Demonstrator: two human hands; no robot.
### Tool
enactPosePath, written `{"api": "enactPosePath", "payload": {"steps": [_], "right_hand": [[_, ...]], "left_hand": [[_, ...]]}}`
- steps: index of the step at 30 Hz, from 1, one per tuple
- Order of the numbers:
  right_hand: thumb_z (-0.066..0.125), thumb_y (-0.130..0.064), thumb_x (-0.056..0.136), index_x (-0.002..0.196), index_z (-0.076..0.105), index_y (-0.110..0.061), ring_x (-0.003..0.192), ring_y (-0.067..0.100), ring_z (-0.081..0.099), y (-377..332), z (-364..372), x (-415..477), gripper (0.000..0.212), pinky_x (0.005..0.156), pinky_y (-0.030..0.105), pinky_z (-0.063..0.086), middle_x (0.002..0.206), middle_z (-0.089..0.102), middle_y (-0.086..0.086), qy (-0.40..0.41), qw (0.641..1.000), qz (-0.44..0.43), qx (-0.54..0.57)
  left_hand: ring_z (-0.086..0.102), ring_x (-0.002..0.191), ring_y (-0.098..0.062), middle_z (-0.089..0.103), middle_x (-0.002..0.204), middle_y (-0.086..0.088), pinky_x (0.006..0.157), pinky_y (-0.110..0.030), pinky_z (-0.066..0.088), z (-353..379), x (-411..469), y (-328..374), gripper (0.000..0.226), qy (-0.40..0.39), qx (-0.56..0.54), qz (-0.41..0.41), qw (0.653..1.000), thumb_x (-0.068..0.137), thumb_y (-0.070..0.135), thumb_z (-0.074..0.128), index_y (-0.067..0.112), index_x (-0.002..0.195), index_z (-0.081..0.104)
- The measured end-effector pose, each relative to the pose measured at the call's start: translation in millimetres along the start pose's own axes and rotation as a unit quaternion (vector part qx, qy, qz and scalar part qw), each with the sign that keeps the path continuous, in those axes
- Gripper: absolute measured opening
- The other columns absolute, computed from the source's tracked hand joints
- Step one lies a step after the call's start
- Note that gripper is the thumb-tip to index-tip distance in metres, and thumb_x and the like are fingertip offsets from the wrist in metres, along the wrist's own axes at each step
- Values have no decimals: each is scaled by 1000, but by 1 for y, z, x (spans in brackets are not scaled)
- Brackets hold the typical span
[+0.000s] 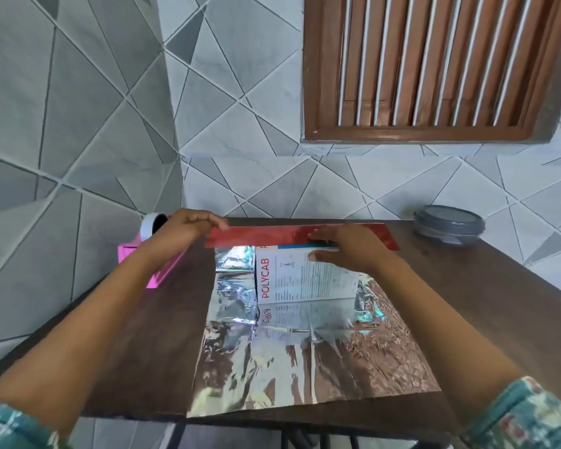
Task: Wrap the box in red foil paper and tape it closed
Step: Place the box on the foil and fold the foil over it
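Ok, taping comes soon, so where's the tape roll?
Head view: the tape roll sits at the table's far left edge, on a pink holder, just behind the left hand.

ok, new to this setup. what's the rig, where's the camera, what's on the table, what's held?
No machine: a person's bare hands, filmed by one wide-angle camera on their head, looking down. On the dark table lies foil paper, silver side up, with a white box standing on it. The left hand pinches the paper's far edge, folded over red; the right hand presses it flat onto the box. A pink tape dispenser and grey lidded container sit aside.
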State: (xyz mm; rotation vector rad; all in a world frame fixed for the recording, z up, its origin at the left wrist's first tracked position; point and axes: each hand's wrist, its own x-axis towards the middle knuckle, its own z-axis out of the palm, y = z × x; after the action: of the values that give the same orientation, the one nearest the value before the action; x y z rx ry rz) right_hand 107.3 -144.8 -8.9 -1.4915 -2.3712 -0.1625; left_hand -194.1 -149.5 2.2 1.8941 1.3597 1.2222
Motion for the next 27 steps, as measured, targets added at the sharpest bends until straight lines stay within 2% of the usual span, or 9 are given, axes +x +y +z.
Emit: {"api": "enactPosePath", "payload": {"steps": [2,4,7,11,14,18,21,24,27], "right_hand": [[55,-51,89,134,52,-29,127,16,47,-1,5,-1,51,99,32,40,139,51,-7,9,1000,9,-5],[52,-53,89,136,49,-30,128,16,46,-1,11,-3,52,100,33,40,140,50,-7,18,1000,16,-3],[51,-53,90,137,48,-30,128,16,46,-3,14,-6,52,100,32,40,140,50,-8,32,999,24,9],[49,-50,92,137,47,-30,129,18,45,-13,14,-9,50,98,32,38,141,50,-6,40,998,41,2],[47,-49,93,137,47,-29,129,18,45,-20,13,-11,48,98,31,38,141,50,-6,42,998,50,-13],[47,-48,94,132,52,-26,123,21,50,-30,12,-10,44,95,33,42,133,56,0,49,996,62,-33],[47,-47,94,129,55,-25,119,23,53,-40,14,-8,42,92,33,44,127,60,1,55,995,73,-48],[47,-47,94,127,56,-24,116,23,56,-47,15,-5,41,89,32,43,124,62,2,62,993,81,-61],[46,-47,94,127,56,-25,115,22,56,-49,16,-6,40,87,31,43,123,62,1,66,992,81,-66]], "left_hand": [[58,69,1,69,76,16,70,-23,39,9,-21,6,36,84,38,24,995,89,2,49,26,76,72],[60,66,0,69,74,12,71,-24,41,27,-50,6,25,79,75,61,992,86,9,55,29,79,69],[62,92,2,69,99,16,86,-26,48,65,-97,0,15,-100,164,112,975,84,34,58,31,94,70],[54,99,-1,58,115,17,90,-24,42,92,-108,-14,65,-236,328,84,911,70,72,34,38,120,56],[55,91,-4,59,105,15,84,-21,44,84,-102,-23,79,-264,296,63,916,63,77,34,35,126,54],[45,124,-3,44,143,13,94,-8,31,67,-96,-36,72,-289,288,50,912,73,71,50,36,135,48],[32,135,0,31,149,18,106,-14,24,53,-89,-47,52,-300,280,50,911,85,54,56,41,134,46],[28,136,4,30,147,24,111,-19,22,44,-84,-53,64,-312,249,46,916,67,83,44,57,124,44],[33,133,4,34,142,26,110,-21,25,43,-79,-55,58,-324,246,35,913,70,76,53,54,123,48]]}}
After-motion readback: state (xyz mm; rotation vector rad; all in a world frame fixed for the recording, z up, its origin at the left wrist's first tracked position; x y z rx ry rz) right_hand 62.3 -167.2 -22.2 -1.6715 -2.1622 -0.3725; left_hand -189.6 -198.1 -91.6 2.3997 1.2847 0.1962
